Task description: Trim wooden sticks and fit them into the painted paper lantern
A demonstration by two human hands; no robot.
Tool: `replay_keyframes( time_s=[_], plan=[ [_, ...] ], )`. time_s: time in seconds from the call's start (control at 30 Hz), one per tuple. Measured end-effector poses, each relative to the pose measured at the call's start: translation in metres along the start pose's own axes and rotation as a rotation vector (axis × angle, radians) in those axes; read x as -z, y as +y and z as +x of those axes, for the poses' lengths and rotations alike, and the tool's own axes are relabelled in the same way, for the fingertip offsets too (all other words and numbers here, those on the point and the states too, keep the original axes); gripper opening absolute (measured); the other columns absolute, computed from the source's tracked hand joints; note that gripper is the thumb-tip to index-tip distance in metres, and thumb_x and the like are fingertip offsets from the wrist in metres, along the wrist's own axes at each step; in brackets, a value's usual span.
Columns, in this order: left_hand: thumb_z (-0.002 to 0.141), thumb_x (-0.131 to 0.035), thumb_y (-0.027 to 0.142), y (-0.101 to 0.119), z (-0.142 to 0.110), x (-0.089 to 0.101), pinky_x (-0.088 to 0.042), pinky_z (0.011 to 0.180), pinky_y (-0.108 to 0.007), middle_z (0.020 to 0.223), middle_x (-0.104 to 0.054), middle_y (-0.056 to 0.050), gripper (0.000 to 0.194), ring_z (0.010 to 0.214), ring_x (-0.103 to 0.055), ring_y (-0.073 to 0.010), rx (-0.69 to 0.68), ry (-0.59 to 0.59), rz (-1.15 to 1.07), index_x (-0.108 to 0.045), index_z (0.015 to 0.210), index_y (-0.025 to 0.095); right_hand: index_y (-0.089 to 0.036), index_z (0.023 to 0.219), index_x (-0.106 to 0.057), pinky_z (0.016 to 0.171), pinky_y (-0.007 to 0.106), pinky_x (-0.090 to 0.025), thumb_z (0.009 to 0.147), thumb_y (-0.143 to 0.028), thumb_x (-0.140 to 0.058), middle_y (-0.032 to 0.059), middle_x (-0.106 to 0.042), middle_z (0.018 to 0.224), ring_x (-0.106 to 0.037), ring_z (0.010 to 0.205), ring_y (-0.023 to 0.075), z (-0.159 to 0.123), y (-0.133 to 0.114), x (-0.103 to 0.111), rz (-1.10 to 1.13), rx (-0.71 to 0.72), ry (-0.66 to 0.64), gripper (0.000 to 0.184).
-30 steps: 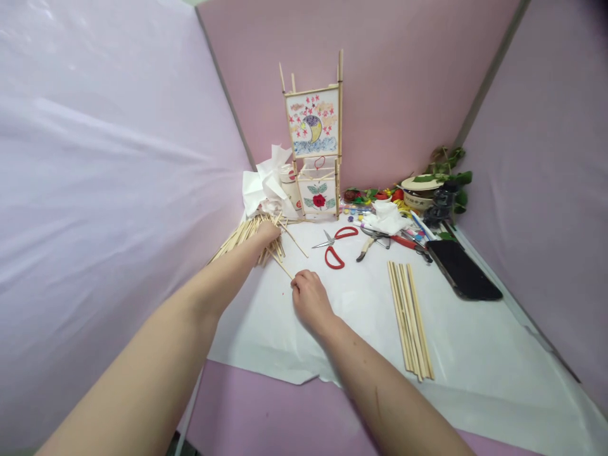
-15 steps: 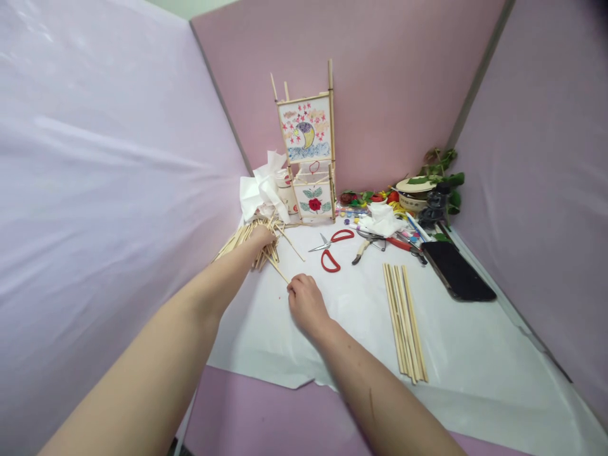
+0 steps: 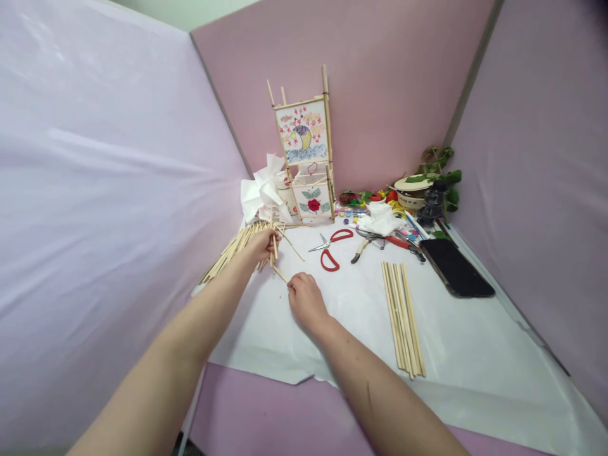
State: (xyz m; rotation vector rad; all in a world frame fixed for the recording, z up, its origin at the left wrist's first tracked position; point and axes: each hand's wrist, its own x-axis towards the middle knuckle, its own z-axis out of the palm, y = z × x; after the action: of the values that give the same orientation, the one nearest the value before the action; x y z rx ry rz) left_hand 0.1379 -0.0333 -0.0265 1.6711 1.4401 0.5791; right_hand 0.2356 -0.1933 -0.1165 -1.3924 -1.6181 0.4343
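At the pile of thin wooden sticks (image 3: 234,246) on the left, my left hand (image 3: 266,244) is closed around a couple of sticks (image 3: 274,246) that stand up from its grip. My right hand (image 3: 304,297) lies nearer to me on the white sheet, its fingers pinched on the near end of another wooden stick (image 3: 280,273). That stick slants up and left toward my left hand, where its far end is hidden. Red-handled scissors (image 3: 331,248) lie spread apart just beyond my right hand.
A stick-framed lantern (image 3: 306,152) with drawn panels stands at the back, beside white tissues (image 3: 266,190). Pliers (image 3: 361,247), crumpled tissue (image 3: 380,218) and a lidded bowl (image 3: 412,195) are at the back right. A row of sticks (image 3: 403,320) and a phone (image 3: 456,269) lie on the right.
My left hand has drawn slightly back toward me, lifting a couple of sticks out of the pile into a more upright position. My right hand has stayed almost still on its stick.
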Motion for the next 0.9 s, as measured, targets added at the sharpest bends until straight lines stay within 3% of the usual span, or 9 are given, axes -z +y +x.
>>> replay_keyframes(
  time_s=[0.1,0.17,0.23,0.33,0.43,0.53,0.73,0.9],
  plan=[
    [0.096,-0.035,0.035,-0.006,-0.038,-0.018,-0.047,0.056,-0.022,0.07,-0.05,-0.001,0.034,0.06,-0.05,-0.0094,-0.064,-0.055,-0.183,-0.057,0.112,0.014,-0.016,0.092,-0.063,0.086,0.031,-0.042,0.079,-0.008,-0.043,0.0083,-0.063,0.095,-0.055,0.093,0.0195,0.004,-0.002,0.004,0.202,-0.112,0.164,0.025],
    [0.096,-0.033,0.036,-0.012,-0.064,-0.034,-0.042,0.051,-0.017,0.06,-0.036,0.004,0.032,0.054,-0.043,-0.0077,-0.124,-0.111,-0.354,-0.057,0.109,0.018,-0.016,0.093,-0.062,0.084,0.031,-0.044,0.083,-0.016,-0.044,0.0081,-0.064,0.096,-0.057,0.092,0.0191,0.007,-0.002,0.009,0.358,-0.223,0.291,0.021],
    [0.092,-0.046,0.036,-0.017,-0.086,-0.05,-0.041,0.051,-0.015,0.059,-0.031,0.005,0.025,0.055,-0.043,-0.0067,-0.158,-0.312,-0.779,-0.058,0.103,0.017,-0.016,0.092,-0.061,0.081,0.032,-0.045,0.085,-0.026,-0.045,0.007,-0.065,0.093,-0.058,0.088,0.019,0.011,-0.003,0.014,0.513,-0.311,0.365,0.02],
    [0.085,-0.059,0.03,-0.024,-0.108,-0.066,-0.032,0.042,-0.009,0.061,-0.035,0.005,0.021,0.051,-0.041,-0.0037,-0.1,-0.54,-1.061,-0.059,0.099,0.015,-0.017,0.091,-0.063,0.08,0.031,-0.045,0.086,-0.037,-0.046,0.0054,-0.067,0.09,-0.06,0.086,0.0184,0.015,-0.002,0.02,0.741,-0.354,0.386,0.027],
    [0.087,-0.056,0.028,-0.032,-0.117,-0.073,-0.019,0.034,-0.008,0.058,-0.034,0.006,0.019,0.039,-0.025,-0.0004,-0.038,-0.63,-1.127,-0.059,0.099,0.013,-0.018,0.091,-0.067,0.074,0.029,-0.047,0.084,-0.042,-0.048,0.0052,-0.068,0.093,-0.061,0.087,0.018,0.019,0.001,0.024,0.978,-0.374,0.343,0.032],
    [0.089,-0.051,0.028,-0.039,-0.12,-0.073,-0.015,0.032,-0.009,0.056,-0.034,0.007,0.019,0.036,-0.018,-0.0004,0.005,-0.708,-1.173,-0.06,0.098,0.013,-0.018,0.085,-0.07,0.069,0.027,-0.047,0.079,-0.043,-0.056,0.0036,-0.068,0.086,-0.06,0.079,0.0157,0.022,0.006,0.026,1.162,-0.387,0.283,0.029],
    [0.088,-0.054,0.029,-0.045,-0.121,-0.075,-0.016,0.033,-0.008,0.061,-0.044,0.004,0.017,0.037,-0.024,0.0004,0.022,-0.722,-1.121,-0.058,0.095,0.015,-0.016,0.072,-0.068,0.06,0.023,-0.044,0.069,-0.036,-0.069,-0.0021,-0.06,0.063,-0.054,0.06,0.0101,0.022,0.016,0.028,1.021,-0.383,0.335,0.02],
    [0.086,-0.058,0.03,-0.046,-0.121,-0.082,-0.017,0.034,-0.009,0.064,-0.05,0.002,0.02,0.038,-0.027,0.0009,-0.009,-0.688,-1.065,-0.059,0.098,0.014,-0.016,0.072,-0.068,0.056,0.022,-0.044,0.071,-0.038,-0.065,-0.0006,-0.063,0.067,-0.056,0.061,0.0107,0.021,0.013,0.03,1.051,-0.437,0.381,0.022]
  ],
)
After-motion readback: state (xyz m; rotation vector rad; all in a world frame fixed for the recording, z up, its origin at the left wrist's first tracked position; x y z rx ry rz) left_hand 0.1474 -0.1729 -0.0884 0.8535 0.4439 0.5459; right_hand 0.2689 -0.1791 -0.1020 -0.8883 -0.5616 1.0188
